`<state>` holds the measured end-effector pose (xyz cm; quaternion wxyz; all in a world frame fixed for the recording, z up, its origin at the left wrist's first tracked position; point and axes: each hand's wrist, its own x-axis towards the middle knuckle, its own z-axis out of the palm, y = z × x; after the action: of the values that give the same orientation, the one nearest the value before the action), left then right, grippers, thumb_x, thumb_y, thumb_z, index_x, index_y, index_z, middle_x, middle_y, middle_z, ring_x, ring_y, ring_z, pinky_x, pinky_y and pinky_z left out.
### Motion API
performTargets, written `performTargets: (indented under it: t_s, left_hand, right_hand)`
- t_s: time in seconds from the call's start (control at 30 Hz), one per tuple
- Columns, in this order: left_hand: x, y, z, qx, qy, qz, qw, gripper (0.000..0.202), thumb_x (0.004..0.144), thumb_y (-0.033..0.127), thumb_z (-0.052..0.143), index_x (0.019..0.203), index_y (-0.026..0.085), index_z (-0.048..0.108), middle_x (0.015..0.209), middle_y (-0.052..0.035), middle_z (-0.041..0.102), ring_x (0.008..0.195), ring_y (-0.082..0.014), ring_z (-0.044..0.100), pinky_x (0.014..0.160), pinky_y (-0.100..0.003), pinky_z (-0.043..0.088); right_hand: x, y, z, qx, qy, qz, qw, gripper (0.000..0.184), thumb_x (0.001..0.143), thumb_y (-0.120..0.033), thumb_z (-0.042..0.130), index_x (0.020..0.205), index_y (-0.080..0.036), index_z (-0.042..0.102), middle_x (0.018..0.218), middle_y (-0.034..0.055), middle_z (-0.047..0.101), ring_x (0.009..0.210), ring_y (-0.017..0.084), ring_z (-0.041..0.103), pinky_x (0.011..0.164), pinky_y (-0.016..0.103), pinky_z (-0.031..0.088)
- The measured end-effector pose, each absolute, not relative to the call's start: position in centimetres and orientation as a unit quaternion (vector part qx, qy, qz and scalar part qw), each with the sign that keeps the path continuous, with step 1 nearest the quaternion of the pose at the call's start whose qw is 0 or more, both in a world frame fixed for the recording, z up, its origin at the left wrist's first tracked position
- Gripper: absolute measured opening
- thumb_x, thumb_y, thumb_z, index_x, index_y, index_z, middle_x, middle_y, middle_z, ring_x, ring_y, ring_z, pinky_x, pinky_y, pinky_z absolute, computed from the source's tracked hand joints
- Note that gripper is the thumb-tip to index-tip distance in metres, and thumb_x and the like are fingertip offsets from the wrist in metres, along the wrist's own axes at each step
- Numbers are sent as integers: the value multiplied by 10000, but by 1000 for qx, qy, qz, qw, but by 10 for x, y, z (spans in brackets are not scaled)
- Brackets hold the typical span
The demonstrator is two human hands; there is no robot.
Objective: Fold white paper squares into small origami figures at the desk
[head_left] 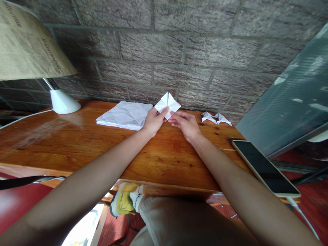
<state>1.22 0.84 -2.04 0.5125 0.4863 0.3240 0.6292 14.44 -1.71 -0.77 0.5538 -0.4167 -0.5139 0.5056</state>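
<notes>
A small folded white paper (167, 101), with creases and a split at its top point, is held up above the far part of the table. My left hand (155, 121) grips its lower left side, thumb pressed across the front. At its lower right edge, the fingers of my right hand (185, 123) pinch the same paper. Behind and left of my left hand lies a stack of creased white paper sheets (124, 115). To the right of my right hand, folded white paper pieces (216, 118) rest near the wall.
The wooden table (164, 164) meets a stone-block wall (164, 51). A lamp with a newsprint shade (28, 44) and white base (63, 101) stands at the left. A phone (265, 167) with a cable (302, 215) lies at the right edge, near a translucent panel (289, 89).
</notes>
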Motion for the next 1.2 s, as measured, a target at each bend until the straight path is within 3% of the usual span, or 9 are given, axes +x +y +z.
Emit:
performTargets:
  t_s: [0.2,0.33,0.63,0.97,1.2]
  left_hand:
    - [9,8,-15,483,320,610,540,341,595,386,895,712,142,687,664,-2,667,563,-83,536,594,-241,431]
    - [8,9,-14,473,322,621,536,378,535,375,917,725,131,699,670,-2,673,554,-81,535,574,-238,430]
    - [7,11,-17,557,339,643,402,325,631,397,861,712,140,679,594,8,628,509,-92,490,508,-236,376]
    - [7,12,-19,563,336,656,374,350,646,432,849,736,143,674,595,4,628,506,-106,500,507,-244,381]
    - [9,11,-19,541,340,679,362,348,669,417,821,848,144,703,794,-38,726,676,-140,605,603,-237,451]
  right_hand:
    - [146,-14,-9,-405,-510,499,571,281,721,-435,832,787,-190,713,772,16,741,747,121,712,637,197,537]
    - [145,-13,-9,-397,-489,513,583,277,720,-429,840,794,-187,726,748,10,728,689,102,682,629,197,542]
    - [146,-12,-11,-392,-500,517,574,346,663,-467,870,813,-180,747,765,8,723,699,99,677,611,184,523]
    - [146,-12,-13,-358,-538,511,567,403,648,-518,864,860,-190,763,774,18,731,736,122,667,623,209,513]
    - [141,-15,-11,-343,-546,544,537,369,610,-418,905,875,-195,779,770,21,747,726,113,651,684,233,523]
